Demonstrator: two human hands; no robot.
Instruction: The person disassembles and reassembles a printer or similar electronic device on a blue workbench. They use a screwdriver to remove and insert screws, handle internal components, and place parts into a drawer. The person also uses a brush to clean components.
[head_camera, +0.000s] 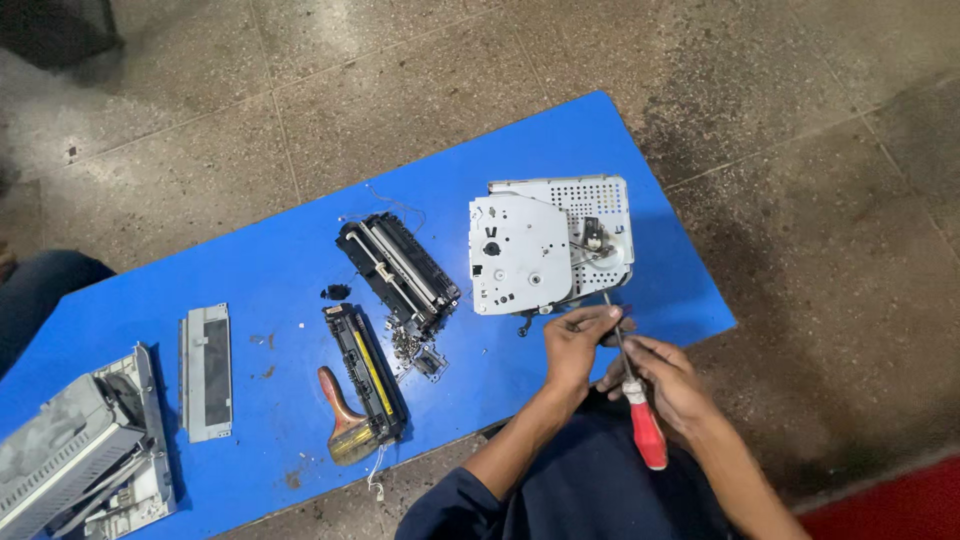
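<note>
- Our right hand (665, 378) grips a red-handled screwdriver (636, 395), fingers closed round the handle top, shaft angled up toward the white metal chassis (548, 245).
- Our left hand (578, 338) is pinched narrow at the shaft near the tip, just below the chassis; whether it holds a small part, we cannot tell.
- Chassis sits near the blue table's (280, 270) right end, close to the near edge.
- Left of it, mid-table: black roller unit (398, 270); a black cartridge with yellow stripe (365, 372) near the front edge.
- Wooden-handled brush (343, 418) touches the cartridge's lower end.
- Grey panel (206, 372) further left; grey printer housing (85, 455) at the near-left corner.
</note>
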